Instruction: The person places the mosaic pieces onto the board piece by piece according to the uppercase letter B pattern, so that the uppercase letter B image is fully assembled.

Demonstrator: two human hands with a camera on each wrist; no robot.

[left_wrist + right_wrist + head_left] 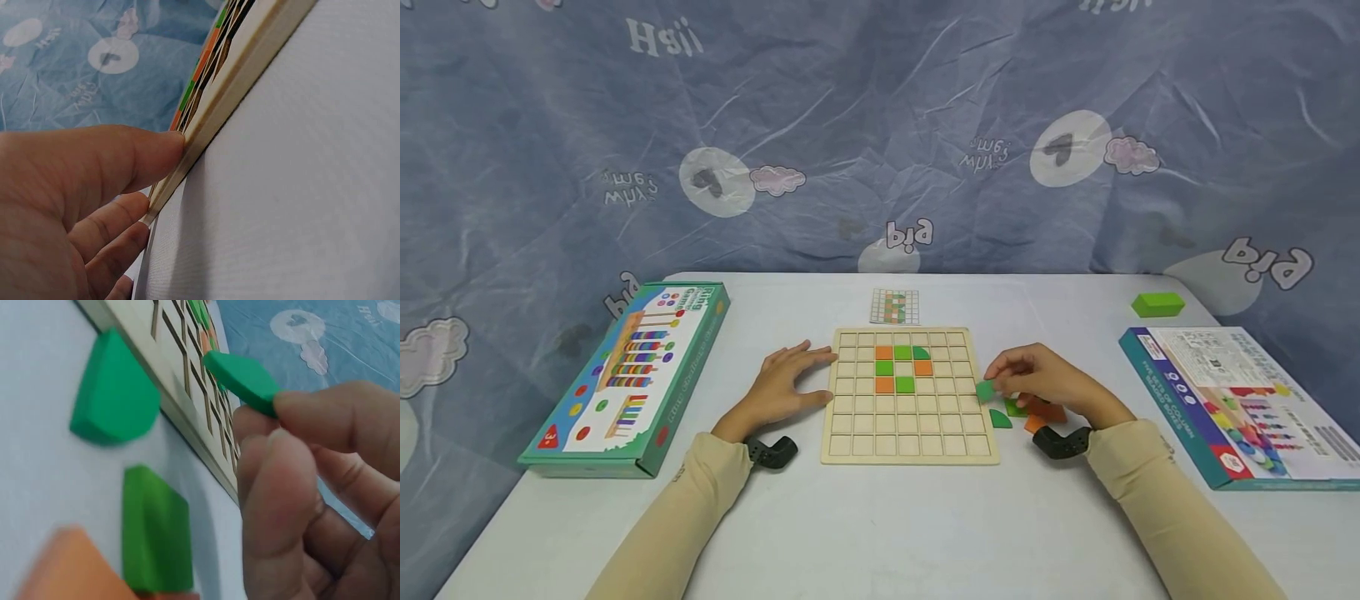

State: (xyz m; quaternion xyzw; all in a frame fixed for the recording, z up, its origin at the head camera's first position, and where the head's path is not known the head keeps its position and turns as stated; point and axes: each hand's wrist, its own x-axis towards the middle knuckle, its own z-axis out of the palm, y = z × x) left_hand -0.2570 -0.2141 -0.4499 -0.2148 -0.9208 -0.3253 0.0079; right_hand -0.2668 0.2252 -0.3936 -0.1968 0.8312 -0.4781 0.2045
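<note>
My right hand (1037, 379) pinches a dark green quarter-round tile (244, 378) between thumb and fingertips, held up at the right edge of the wooden grid board (857, 448). With its fingers spread, my left hand (782, 383) touches the board's left edge with thumb and fingertips. Orange and light green square tiles sit in the board's upper middle cells, with a dark green quarter-round tile (921, 352) at their top right corner. On the table below my right hand lie another dark green quarter-round tile (115, 394), a light green tile (156, 531) and orange tiles (1036, 422).
A pattern card (895, 307) lies behind the board. To the left is a green-edged game box (625, 375); on the right lies another box (1247, 400), with a bright green block (1157, 304) behind it. A patterned cloth hangs at the back.
</note>
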